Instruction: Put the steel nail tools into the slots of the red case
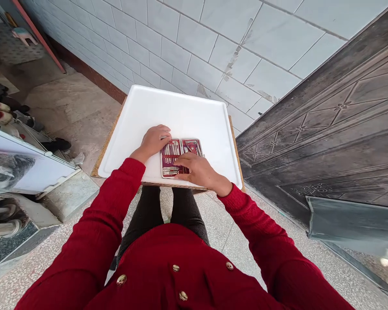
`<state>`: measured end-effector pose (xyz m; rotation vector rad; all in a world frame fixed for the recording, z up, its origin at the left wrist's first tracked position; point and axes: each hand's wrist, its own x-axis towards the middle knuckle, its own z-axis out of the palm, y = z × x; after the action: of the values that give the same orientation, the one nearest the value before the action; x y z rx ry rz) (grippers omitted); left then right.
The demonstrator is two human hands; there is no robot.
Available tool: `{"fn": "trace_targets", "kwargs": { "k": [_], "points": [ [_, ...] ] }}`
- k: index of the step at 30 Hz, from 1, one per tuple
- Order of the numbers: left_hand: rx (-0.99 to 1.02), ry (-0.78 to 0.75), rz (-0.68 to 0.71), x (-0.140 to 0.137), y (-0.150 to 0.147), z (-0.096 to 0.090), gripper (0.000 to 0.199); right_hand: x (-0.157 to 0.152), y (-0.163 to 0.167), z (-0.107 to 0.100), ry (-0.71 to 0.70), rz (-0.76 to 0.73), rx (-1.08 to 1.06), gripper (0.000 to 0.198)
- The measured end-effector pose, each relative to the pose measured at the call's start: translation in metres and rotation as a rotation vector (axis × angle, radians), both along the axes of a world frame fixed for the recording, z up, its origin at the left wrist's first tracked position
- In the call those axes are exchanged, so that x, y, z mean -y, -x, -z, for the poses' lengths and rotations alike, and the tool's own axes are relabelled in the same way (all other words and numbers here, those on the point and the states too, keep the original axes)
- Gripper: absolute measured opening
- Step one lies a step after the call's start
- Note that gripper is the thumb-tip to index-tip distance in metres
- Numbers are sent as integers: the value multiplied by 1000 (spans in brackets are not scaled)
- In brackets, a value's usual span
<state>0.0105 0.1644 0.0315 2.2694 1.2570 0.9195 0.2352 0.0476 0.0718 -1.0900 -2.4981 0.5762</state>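
A manicure set case [164, 160] lies unfolded on a white tray-like board, its dark red lining holding several slim metal tools. Nail clippers [170, 171] sit crosswise in the lower part of its left half. Bent round the case's upper left edge, my left hand [154, 140] grips it there. My right hand [198, 170] reaches over the lower middle of the case, thumb and forefinger apart beside the clippers. Nothing shows between those fingertips; its other fingers are partly hidden. More small tools [191, 146] show in the right half.
The white board [181, 107] has a raised rim and rests on a brown panel [100, 161]. Behind stands a tiled wall [187, 51]; at right is a dark patterned door [326, 116]. Shoes [0, 113] and a white rack [29, 163] are at left.
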Motion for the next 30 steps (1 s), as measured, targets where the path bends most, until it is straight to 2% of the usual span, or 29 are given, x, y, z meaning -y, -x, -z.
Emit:
{"fn": "trace_targets", "kwargs": {
  "k": [4, 8, 12, 15, 23, 30],
  "points": [
    [-77, -25, 2, 13, -1, -13, 18, 2, 9, -1, -24, -11, 147, 26],
    [-119, -86, -52, 57, 10, -25, 24, 1, 11, -3, -52, -47, 210, 21],
    [-175, -44, -39, 111, 28, -15, 46, 3, 14, -4, -119, -82, 302, 24],
    [-249, -52, 7, 133, 36, -3, 59, 3, 18, -8, -147, -108, 375, 23],
    [-291, -82, 13, 135, 37, -4, 61, 0, 16, -26, -172, -158, 518, 24],
    [-302, -84, 7, 137, 38, -2, 61, 0, -3, -38, -147, -130, 575, 20]
  ]
}}
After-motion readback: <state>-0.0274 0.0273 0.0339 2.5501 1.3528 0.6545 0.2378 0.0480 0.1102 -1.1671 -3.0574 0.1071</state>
